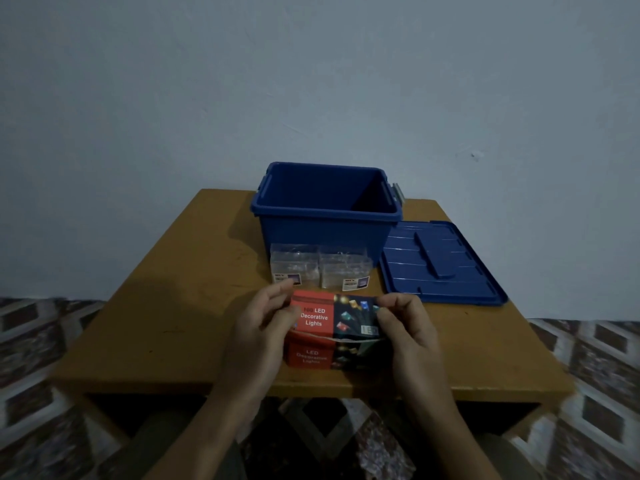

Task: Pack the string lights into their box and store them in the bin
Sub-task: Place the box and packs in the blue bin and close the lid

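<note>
Head view: box (329, 329) at worktop's (166, 306) near edge, centre. Left grip (261, 318) curled round its left end; right grip (407, 327) pinches its right end. Bin (322, 230) at far edge.

box (330, 327) contents: hidden | clear packs (318, 266) labels: unreadable | forearms (214, 427): cut btm edge

Your left grip (263, 318) and right grip (407, 329) face each other, palms inward, at about the same height. Each pinches one end of the lights box (323, 320): thumb on the near face, fingers curled over the top edge to the far side. Your bare forearms rise from the lower edge of view and converge, wrists nearly straight. The grips do not touch.
</note>
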{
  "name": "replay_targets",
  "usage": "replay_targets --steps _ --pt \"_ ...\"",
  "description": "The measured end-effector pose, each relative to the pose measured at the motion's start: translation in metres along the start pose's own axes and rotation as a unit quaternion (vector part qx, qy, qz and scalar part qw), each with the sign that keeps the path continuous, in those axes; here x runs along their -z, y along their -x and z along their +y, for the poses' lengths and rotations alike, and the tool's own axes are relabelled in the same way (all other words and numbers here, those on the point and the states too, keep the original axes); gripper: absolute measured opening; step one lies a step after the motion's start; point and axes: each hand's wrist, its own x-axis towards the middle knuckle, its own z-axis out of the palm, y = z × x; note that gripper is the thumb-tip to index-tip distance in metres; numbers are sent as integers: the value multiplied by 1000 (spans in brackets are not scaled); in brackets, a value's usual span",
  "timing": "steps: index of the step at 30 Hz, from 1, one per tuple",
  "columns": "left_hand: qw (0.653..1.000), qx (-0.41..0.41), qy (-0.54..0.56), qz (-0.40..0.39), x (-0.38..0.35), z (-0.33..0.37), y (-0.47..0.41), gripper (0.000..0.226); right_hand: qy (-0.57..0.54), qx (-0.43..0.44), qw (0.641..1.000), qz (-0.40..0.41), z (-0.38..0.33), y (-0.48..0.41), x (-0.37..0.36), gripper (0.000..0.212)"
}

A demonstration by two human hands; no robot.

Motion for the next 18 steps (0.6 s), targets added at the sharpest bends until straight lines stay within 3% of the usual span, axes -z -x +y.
replay_targets --steps 5,10,18 --pt "998 37 -28 33 6 5 -4 27 11 -31 998 54 3 3 -3 10" --pt "995 48 -83 -3 3 9 0 3 66 -46 993 89 -3 4 -6 15" --pt "995 54 -82 -6 4 15 6 9 44 -90 990 97 -13 8 -12 12"
